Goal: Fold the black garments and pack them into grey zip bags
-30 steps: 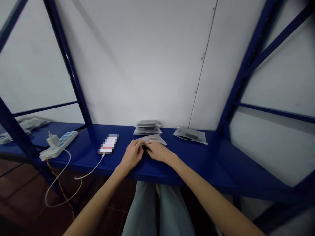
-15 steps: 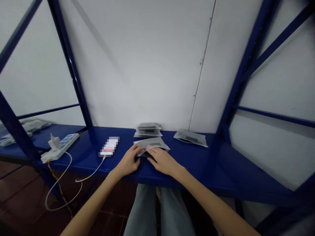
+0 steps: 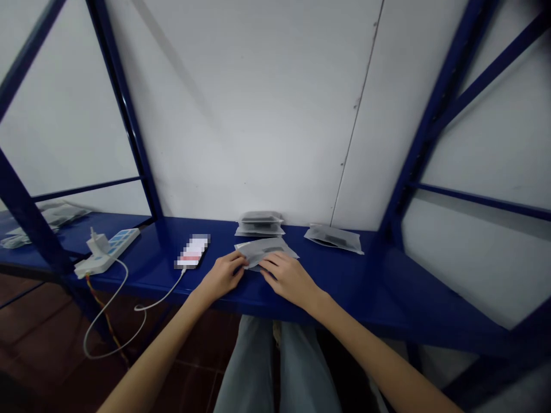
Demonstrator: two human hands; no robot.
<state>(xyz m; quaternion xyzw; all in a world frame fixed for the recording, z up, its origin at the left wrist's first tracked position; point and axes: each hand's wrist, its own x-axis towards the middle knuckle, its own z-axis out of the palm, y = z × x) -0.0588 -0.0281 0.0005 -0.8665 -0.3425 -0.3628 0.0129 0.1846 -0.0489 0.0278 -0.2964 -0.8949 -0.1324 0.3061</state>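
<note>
A frosted plastic bag with something dark inside lies on the blue shelf top, its opening edge toward me. My left hand has its thumb and fingers closed on the bag's near left corner. My right hand grips the near edge further right, with the fingers over the bag and the thumb lower down. Fingers hide part of that edge. Just behind lies a stack of similar frosted bags, apart from both hands.
Another frosted bag lies to the right near the wall. On the left are a phone with a white charging cable and a power strip with a plug in it. Blue metal posts rise at both sides.
My right fingers have slid to the right and back along the bag's near edge. My left fingers have drawn slightly left, to its corner. The bag has barely moved.
</note>
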